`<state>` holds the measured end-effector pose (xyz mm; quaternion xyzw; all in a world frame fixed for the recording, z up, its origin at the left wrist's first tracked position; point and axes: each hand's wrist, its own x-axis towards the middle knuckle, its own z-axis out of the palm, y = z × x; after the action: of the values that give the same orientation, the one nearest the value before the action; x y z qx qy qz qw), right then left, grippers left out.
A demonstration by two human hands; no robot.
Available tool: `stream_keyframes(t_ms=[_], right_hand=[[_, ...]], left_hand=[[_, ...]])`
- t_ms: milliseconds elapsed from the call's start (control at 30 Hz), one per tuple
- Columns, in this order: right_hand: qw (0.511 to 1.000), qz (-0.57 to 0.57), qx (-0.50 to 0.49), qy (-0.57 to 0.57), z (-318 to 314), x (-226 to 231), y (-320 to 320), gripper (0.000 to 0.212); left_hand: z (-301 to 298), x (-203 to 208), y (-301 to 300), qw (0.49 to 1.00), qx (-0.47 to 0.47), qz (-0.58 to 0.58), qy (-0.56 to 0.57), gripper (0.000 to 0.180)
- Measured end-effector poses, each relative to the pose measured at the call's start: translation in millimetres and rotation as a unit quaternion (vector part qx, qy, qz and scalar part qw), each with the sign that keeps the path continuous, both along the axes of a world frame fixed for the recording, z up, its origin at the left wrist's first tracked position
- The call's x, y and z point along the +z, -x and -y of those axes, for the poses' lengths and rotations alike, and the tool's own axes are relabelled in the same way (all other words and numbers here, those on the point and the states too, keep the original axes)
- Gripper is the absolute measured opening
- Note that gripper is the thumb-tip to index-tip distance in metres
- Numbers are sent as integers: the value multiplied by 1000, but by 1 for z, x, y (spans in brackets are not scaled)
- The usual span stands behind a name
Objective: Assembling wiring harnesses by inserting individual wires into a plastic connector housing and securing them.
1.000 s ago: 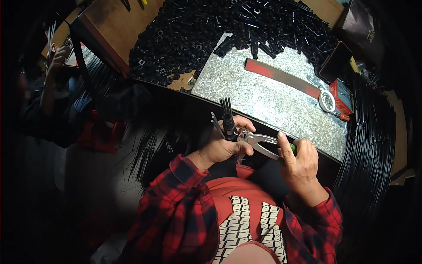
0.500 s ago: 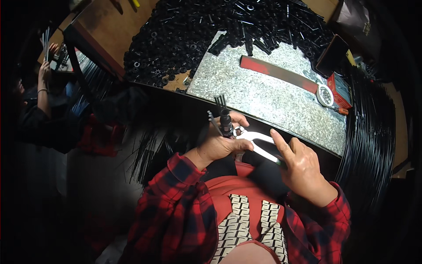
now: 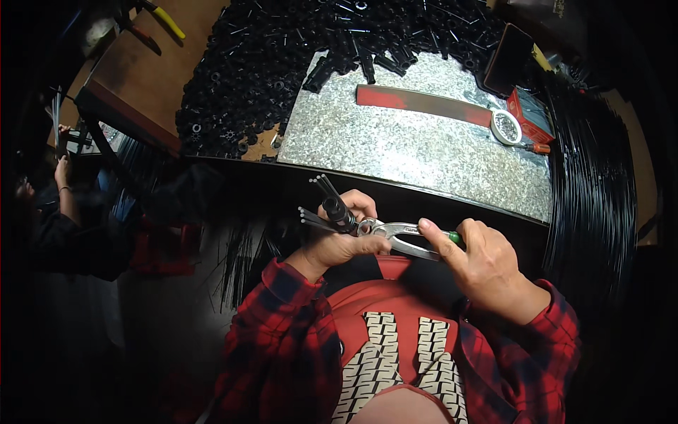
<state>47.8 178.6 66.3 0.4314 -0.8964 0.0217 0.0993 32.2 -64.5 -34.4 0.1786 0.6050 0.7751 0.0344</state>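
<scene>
1. Pincers (image 3: 405, 229) of silver metal stand between the two hands, in front of the belly. I take them as the centre of the clock, with the body at six.
2. The left hand (image 3: 335, 247), at nine o'clock, is curled closed around a black tube (image 3: 340, 214). Its thumb lies stretched beside the pincer head, which is just next to the tube.
3. The right hand (image 3: 487, 253), at three o'clock, is half closed upon the handles; a green grip (image 3: 454, 237) shows near its fingers. The two handle arms stand apart, with a clear gap.
4. The step in hand appears to be work with the pincers close by the tube. What exactly their jaws bite, I cannot tell.
5. The next move, in my judgement, calls for a steady left hold and an even squeeze from the right.
6. The tube looks glossy and round, leaning so that its dark mouth faces about ten o'clock.
7. Thin rods with pale grey tips show in two bunches: upper rods (image 3: 326, 186) past the mouth toward eleven, lower rods (image 3: 317, 218) toward nine. Whether the upper ones sit inside the tube is not clear.
8. From twelve to two o'clock lies the speckled counter (image 3: 424, 166), with a red-brown bar (image 3: 424, 106) on it; a heap of black parts (image 3: 261, 71) spreads toward eleven.
</scene>
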Motion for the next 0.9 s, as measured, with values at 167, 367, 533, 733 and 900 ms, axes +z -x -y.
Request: stream_keyframes(t_ms=[167,367,533,733,900], right_hand=[[1000,20,-3,5,3,0,-1,61],[969,235,-41,60,-1,7,13,65],[972,195,-119,64,-14,-4,40,65],[985,2,-161,60,-28,-52,68,70],[967,170,4,191,11,-39,15,35]], left_hand=[[1,5,0,999,-29,40,8,31],[-4,2,4,1000,-1,17,6,39],[18,0,17,988,66,-11,-136,83],[61,33,25,959,160,11,-233,91],[86,56,21,918,194,26,-344,83]])
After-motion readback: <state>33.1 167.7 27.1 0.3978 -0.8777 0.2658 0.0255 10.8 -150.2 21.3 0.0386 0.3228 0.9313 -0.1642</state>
